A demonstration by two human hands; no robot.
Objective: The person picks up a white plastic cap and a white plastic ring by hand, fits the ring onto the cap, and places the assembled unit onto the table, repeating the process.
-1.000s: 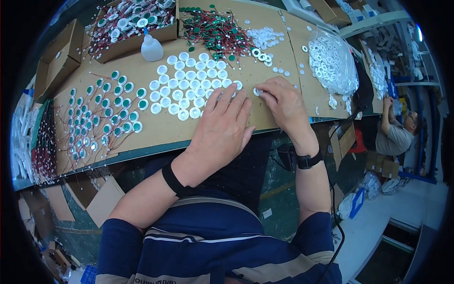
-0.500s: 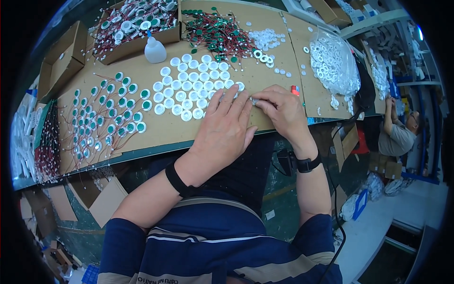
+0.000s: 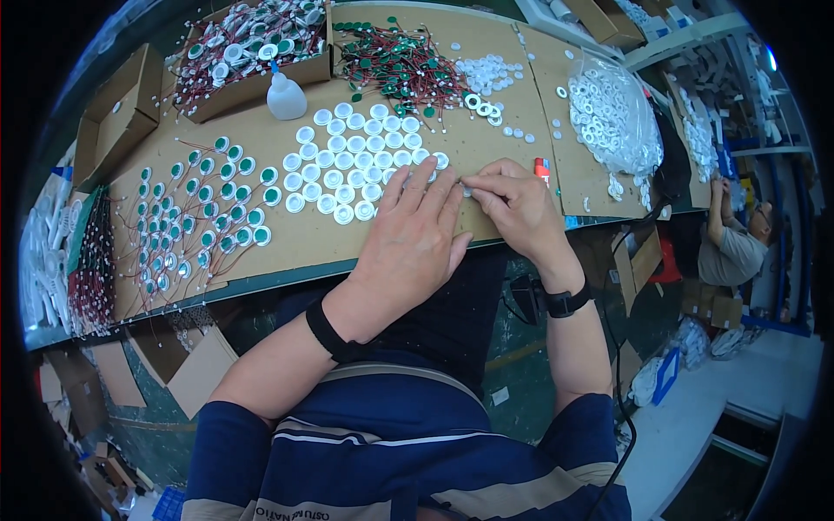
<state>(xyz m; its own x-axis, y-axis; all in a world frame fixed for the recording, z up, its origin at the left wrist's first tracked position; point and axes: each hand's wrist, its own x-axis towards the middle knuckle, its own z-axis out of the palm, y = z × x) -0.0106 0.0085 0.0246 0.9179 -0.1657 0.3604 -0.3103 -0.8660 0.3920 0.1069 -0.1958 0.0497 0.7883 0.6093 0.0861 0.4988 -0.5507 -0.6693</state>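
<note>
My left hand (image 3: 408,230) lies flat with its fingers stretched out, covering the near right edge of a group of white round caps (image 3: 345,161). Beside its fingertips, my right hand (image 3: 514,204) pinches a small white piece (image 3: 466,190) between thumb and fingers, low over the cardboard-covered table (image 3: 304,247). Most of that piece is hidden by the fingers, so its exact kind does not show. To the left spread several white caps with green discs and red wires (image 3: 208,210).
Behind stand a white squeeze bottle (image 3: 285,97) and a box (image 3: 261,80) of wired discs. Loose green discs with red wires (image 3: 395,65) lie beside small white discs (image 3: 486,74). At right are a red lighter-like object (image 3: 541,168) and a clear bag of white rings (image 3: 612,117). Another person (image 3: 734,247) sits far right.
The view has shifted slightly. My right fingertips have moved a little at the small white piece, and my left hand stays flat in the same place.
</note>
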